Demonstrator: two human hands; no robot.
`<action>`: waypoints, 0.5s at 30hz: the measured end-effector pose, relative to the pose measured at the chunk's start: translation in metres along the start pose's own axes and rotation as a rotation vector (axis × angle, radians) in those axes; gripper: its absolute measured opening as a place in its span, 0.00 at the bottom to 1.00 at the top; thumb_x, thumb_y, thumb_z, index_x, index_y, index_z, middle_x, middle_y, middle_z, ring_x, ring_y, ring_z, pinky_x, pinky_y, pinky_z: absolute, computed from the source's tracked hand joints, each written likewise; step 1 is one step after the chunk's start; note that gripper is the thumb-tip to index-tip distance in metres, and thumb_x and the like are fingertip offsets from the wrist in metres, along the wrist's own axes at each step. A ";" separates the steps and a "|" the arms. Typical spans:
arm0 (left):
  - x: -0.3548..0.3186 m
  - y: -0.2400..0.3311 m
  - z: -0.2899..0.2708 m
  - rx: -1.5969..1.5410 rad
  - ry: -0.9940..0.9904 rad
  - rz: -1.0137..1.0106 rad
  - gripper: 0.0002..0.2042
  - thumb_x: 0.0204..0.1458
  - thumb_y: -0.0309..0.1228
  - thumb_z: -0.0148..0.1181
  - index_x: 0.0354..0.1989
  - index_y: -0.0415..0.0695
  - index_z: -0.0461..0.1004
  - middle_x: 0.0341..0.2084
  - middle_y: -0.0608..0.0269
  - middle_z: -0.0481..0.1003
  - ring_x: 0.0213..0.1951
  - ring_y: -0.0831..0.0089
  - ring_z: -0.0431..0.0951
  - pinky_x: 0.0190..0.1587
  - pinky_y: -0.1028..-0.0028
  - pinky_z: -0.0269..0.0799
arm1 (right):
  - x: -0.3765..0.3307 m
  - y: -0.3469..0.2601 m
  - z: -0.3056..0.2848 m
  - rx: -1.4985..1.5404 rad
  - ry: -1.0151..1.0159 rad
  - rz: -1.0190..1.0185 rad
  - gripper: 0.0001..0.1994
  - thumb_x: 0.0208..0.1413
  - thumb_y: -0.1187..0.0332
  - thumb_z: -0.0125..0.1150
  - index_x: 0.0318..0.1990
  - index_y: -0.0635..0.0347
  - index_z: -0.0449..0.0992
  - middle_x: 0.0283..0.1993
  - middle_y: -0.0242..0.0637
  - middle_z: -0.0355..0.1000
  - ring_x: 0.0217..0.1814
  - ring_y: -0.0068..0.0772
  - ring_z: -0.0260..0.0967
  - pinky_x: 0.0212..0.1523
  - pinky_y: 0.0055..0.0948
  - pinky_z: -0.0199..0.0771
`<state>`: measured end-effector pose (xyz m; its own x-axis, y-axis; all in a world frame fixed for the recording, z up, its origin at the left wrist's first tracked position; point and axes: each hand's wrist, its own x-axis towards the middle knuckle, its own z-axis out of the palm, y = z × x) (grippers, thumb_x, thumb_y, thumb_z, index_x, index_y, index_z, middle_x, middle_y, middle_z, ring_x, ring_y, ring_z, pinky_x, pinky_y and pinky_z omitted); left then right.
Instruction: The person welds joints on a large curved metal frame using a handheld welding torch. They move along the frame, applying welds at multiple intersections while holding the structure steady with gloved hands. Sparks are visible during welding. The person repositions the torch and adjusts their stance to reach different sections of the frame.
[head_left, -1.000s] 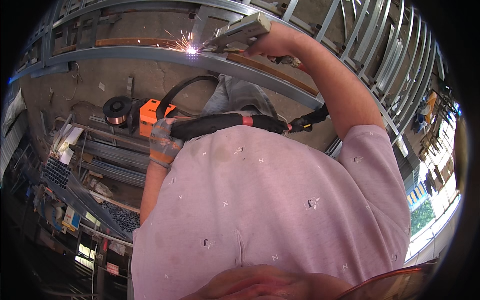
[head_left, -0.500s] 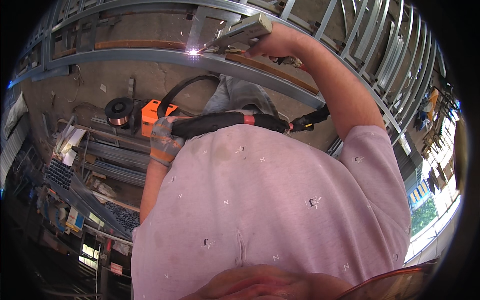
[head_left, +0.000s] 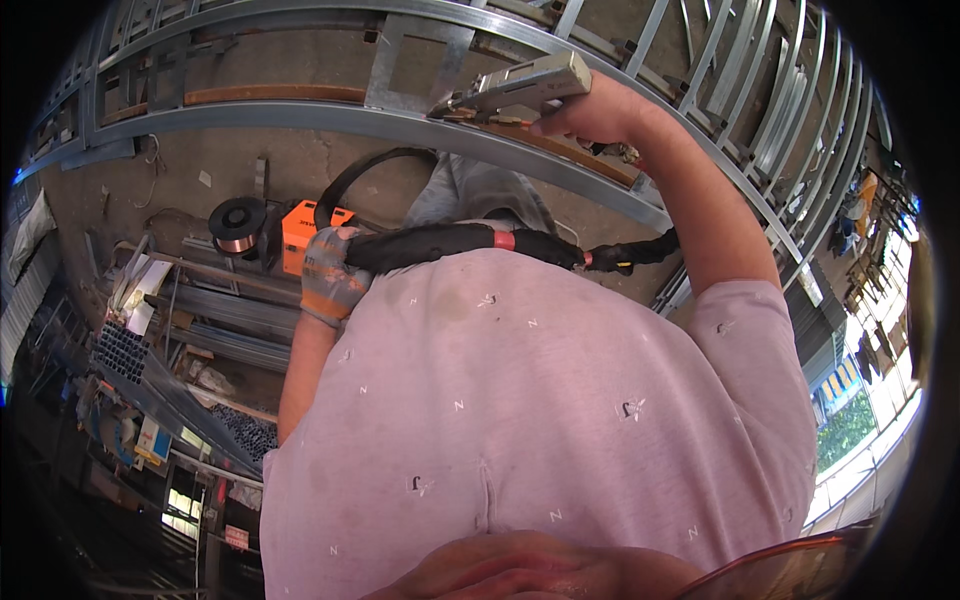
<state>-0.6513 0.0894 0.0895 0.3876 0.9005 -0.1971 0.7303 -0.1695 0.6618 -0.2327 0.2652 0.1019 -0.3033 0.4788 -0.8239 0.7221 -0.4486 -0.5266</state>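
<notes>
My bare right hand [head_left: 610,110] is wrapped round a boxy grey welding gun [head_left: 530,82]. The gun's tip is at the near rail of a steel frame [head_left: 300,117], beside a flat metal plate [head_left: 386,70] that spans the frame; no spark shows at the tip. Whether the tip touches the metal I cannot tell. My left hand [head_left: 332,275], in a grey and orange glove, is closed round a thick black sleeved cable [head_left: 425,247]. The cable runs across my front, with a red band on it, toward my right side.
On the floor to the left stand an orange box-shaped machine [head_left: 300,232] and a black spool of copper-coloured wire [head_left: 237,228]. Long metal bars [head_left: 235,335] lie beyond my left arm. More steel frames [head_left: 750,90] stretch along the right.
The bright spark and flying sparks at the gun's tip are gone. My right hand and the gun have shifted right and slightly nearer. My left hand still grips the cable.
</notes>
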 end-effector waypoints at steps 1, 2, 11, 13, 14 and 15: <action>-0.001 -0.001 0.000 0.008 -0.007 -0.012 0.18 0.43 0.26 0.67 0.46 0.44 0.79 0.40 0.51 0.81 0.45 0.48 0.80 0.50 0.56 0.76 | 0.000 0.001 0.002 -0.011 0.012 -0.009 0.22 0.50 0.60 0.81 0.51 0.59 0.83 0.37 0.31 0.80 0.33 0.24 0.74 0.34 0.29 0.79; -0.002 -0.002 0.000 0.017 -0.014 -0.023 0.18 0.43 0.26 0.67 0.46 0.44 0.79 0.40 0.51 0.81 0.45 0.48 0.80 0.50 0.56 0.76 | 0.000 0.002 0.004 -0.023 0.025 -0.019 0.22 0.50 0.60 0.81 0.51 0.59 0.83 0.38 0.31 0.80 0.34 0.24 0.75 0.35 0.29 0.80; -0.005 -0.006 0.003 -0.008 -0.028 -0.034 0.19 0.43 0.26 0.69 0.47 0.43 0.78 0.40 0.50 0.81 0.44 0.47 0.80 0.49 0.57 0.76 | -0.001 0.002 0.000 -0.065 0.008 0.001 0.23 0.49 0.61 0.81 0.51 0.59 0.83 0.39 0.33 0.81 0.35 0.27 0.77 0.35 0.31 0.81; -0.005 -0.002 0.002 0.022 -0.013 -0.026 0.20 0.43 0.26 0.69 0.47 0.43 0.78 0.39 0.50 0.81 0.44 0.47 0.80 0.50 0.57 0.76 | 0.004 0.006 0.002 -0.070 0.008 0.009 0.23 0.49 0.62 0.81 0.51 0.59 0.83 0.39 0.33 0.81 0.35 0.28 0.77 0.34 0.32 0.81; -0.004 0.000 0.001 0.037 -0.005 -0.021 0.20 0.43 0.26 0.69 0.48 0.43 0.78 0.39 0.50 0.81 0.44 0.47 0.80 0.50 0.57 0.76 | 0.005 0.009 0.003 -0.072 0.009 0.014 0.23 0.48 0.62 0.82 0.52 0.59 0.83 0.39 0.33 0.81 0.34 0.28 0.77 0.34 0.32 0.81; -0.005 -0.002 0.002 0.035 -0.013 -0.026 0.20 0.43 0.26 0.69 0.49 0.43 0.79 0.39 0.49 0.80 0.45 0.47 0.80 0.50 0.57 0.76 | 0.006 0.009 0.002 -0.067 0.008 0.012 0.24 0.48 0.62 0.82 0.52 0.58 0.83 0.40 0.34 0.81 0.34 0.28 0.77 0.34 0.32 0.81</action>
<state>-0.6531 0.0842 0.0876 0.3755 0.8996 -0.2229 0.7595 -0.1608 0.6303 -0.2292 0.2623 0.0920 -0.2891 0.4800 -0.8283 0.7660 -0.4029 -0.5009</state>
